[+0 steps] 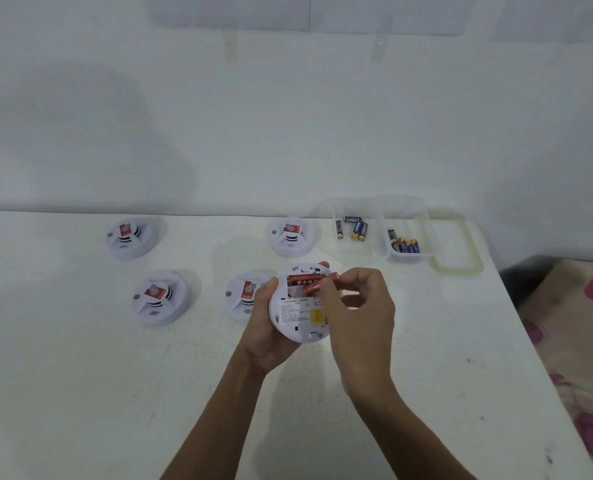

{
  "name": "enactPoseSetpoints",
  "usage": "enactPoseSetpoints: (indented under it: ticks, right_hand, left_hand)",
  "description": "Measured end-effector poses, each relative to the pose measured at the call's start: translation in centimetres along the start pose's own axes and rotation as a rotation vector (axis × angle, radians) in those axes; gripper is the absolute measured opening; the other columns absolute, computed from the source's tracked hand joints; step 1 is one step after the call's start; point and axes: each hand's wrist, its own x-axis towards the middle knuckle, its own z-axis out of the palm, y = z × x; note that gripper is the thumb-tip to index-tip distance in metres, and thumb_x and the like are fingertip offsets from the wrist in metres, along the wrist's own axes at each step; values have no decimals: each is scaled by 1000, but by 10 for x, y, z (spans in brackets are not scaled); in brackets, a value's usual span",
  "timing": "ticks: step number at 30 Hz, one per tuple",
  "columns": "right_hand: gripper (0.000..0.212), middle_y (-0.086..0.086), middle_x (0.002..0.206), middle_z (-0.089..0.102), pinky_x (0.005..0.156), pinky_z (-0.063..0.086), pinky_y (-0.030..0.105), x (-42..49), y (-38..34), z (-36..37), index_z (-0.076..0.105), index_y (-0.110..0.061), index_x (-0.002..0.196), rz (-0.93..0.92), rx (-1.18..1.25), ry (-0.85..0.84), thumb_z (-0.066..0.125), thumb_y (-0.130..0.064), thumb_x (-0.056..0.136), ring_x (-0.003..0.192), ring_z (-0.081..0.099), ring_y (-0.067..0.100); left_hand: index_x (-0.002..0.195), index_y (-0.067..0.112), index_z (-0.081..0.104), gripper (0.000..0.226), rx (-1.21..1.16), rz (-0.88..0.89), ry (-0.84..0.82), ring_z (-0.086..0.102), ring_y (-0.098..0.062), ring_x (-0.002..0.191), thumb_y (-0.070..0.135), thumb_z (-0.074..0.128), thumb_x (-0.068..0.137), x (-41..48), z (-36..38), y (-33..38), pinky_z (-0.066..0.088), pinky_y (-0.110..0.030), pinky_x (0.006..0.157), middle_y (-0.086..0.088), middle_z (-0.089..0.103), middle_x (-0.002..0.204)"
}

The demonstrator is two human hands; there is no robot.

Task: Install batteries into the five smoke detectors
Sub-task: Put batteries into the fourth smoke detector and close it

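Left hand: the left hand [265,327] comes up from the near edge with the forearm angled to the right. The palm cups the smoke detector in hand [296,317] from below and from the left. The thumb lies on the left rim and fingertips show over the far rim.
Left grip: curled round the detector, holding it above the table [80,375].
Right hand: the right hand [362,317] reaches in from the right with its back turned up. The fingers are bent and bunched toward the detector's far half.
Right grip: fingertips pinched together on the red battery [314,288].
Detector in hand: its back faces up, showing a printed label and a yellow sticker [317,316]. The open battery bay is at the far edge.
Red battery: tilted, its left end down in the bay and its right end raised under the right fingertips.
Second battery [300,280]: lies flat in the bay, just beyond the tilted one and touching it.
Other detectors: four sit face up on the table. They are the far-left detector [130,237], the near-left detector [158,296], the far-middle detector [291,235] and the middle detector [243,294], which is partly hidden behind the left hand.
Clear box [371,206]: sits at the far right of the table and holds loose batteries [353,229].
Small tub [405,256]: sits just right of those and holds more batteries [405,243].
Lid [461,268]: clear, lies flat beside the tub.
Patterned cloth [582,323]: pink spots, off the table's right edge.
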Motion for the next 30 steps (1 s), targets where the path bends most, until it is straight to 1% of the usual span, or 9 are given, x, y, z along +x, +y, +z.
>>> enactPoseSetpoints:
  ticks: [5,7,10,13,16,21,26,28,30]
  right_hand:
    - [17,3,85,66,64,52,17,10,-5,-8,61,-16,93,-111,228,-56,62,-2,84,77,66,11]
    - [19,9,83,63,64,53,21,16,-9,-13,60,-12,90,-147,296,-121,56,5,84,75,67,23]
    - [16,2,80,55,59,48,19,23,-16,-19,53,-13,84,-278,206,-279,50,2,80,67,62,21]
    - [14,-10,72,48,56,38,16,29,-19,-21,48,-17,79,-548,-119,-443,48,-4,74,62,44,7]
    - [15,-7,78,54,55,36,17,35,-16,-19,57,-21,95,-863,-568,-524,44,-20,85,66,47,7]
    - [32,-4,75,56,53,11,8,46,-13,-11,65,-24,105,-1114,-936,-568,39,-31,88,60,40,8]
    - [25,-4,70,57,47,26,22,56,-14,-8,63,-28,107,-1221,-989,-591,52,-27,85,54,45,15]
    - [24,-5,62,51,47,16,18,58,-18,-6,63,-30,103,-1244,-1021,-590,51,-28,82,50,37,14]
    - [26,-7,57,42,49,4,17,60,-22,-6,63,-33,99,-1243,-1049,-591,44,-31,81,47,30,11]
  left_hand:
    - [115,22,69,60,-72,-4,-23,64,-28,107,60,71,67,-3,7,7,52,-45,88,-9,67,118]
    - [135,17,51,61,-126,6,-20,48,-32,126,57,45,89,-4,4,7,34,-53,107,-13,52,137]
    - [146,9,31,65,-212,-68,0,31,-37,137,52,22,98,-7,-10,4,14,-55,113,-19,35,148]
    - [141,10,41,62,-224,-61,-131,41,-35,131,52,32,96,-1,-9,-1,30,-51,109,-18,44,142]
    - [114,21,69,58,-144,-16,-19,64,-28,105,59,69,71,-2,-4,-1,52,-42,89,-10,67,116]
    - [94,20,77,65,-131,41,35,70,-27,83,56,88,41,1,-4,-1,58,-39,70,-11,73,97]
    - [89,24,78,59,-103,86,-26,71,-23,79,57,88,41,-1,-1,0,58,-34,66,-6,74,92]
    - [103,24,74,51,-150,36,-37,70,-22,92,55,78,63,2,0,1,57,-33,77,-6,72,105]
    - [134,11,50,49,-92,108,-4,53,-28,122,41,41,96,0,-2,8,43,-37,102,-15,54,134]
